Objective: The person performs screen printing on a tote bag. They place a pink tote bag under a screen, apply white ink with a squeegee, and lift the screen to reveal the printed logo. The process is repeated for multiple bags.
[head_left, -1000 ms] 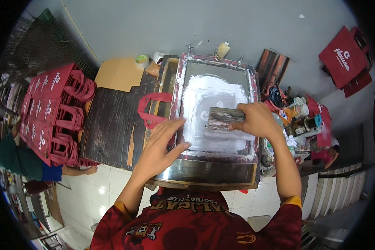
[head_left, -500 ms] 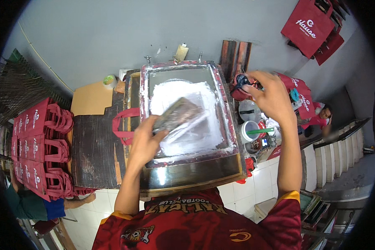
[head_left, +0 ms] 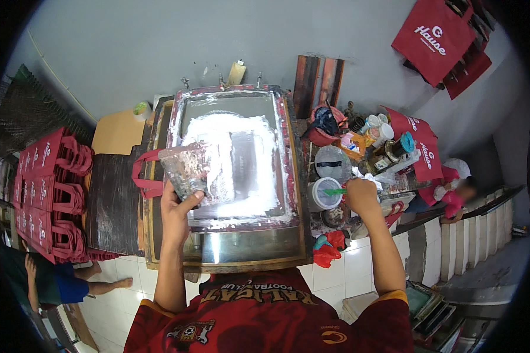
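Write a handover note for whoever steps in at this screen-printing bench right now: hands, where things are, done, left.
Left hand: holds the ink-smeared squeegee lifted over the left side of the screen frame.
Right hand: holds a green-handled tool at the open white ink tub, right of the frame.
Things: white ink is spread across the mesh; a red bag lies under the frame, its handles sticking out on the left. Stacked red bags sit far left.
Done: ink is spread over the mesh.
Left: probably add ink from the tub and pull the squeegee; whether this bag is already printed cannot be seen.

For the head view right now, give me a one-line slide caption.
Left hand holds a paint-smeared squeegee over the screen-printing frame; right hand dips a green tool into a white tub.
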Demonstrator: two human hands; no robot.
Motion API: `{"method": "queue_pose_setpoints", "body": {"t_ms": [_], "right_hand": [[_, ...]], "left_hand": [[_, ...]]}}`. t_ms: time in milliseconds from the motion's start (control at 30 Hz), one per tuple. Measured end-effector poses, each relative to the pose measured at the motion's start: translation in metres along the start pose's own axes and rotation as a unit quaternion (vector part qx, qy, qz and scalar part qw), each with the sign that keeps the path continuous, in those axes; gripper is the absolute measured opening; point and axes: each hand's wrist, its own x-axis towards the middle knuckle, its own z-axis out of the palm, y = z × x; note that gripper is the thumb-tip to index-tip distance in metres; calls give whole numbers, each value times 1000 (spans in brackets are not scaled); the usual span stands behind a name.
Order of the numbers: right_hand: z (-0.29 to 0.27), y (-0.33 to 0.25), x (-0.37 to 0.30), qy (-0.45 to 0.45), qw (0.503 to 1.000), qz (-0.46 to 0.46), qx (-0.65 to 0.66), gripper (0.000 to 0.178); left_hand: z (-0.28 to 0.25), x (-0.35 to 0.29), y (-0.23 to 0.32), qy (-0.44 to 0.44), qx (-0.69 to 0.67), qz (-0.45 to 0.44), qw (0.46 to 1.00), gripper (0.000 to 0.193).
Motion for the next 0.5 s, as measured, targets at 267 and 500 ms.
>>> {"method": "queue_pose_setpoints", "body": {"t_ms": [267,500], "right_hand": [[-31,80,-72,96,978,63,175,18],[-24,122,-132,261,845,90,458,11]], "left_hand": [[124,19,-37,-134,-44,-62,988,58],[214,50,-90,-280,-41,-91,955,49]]}}
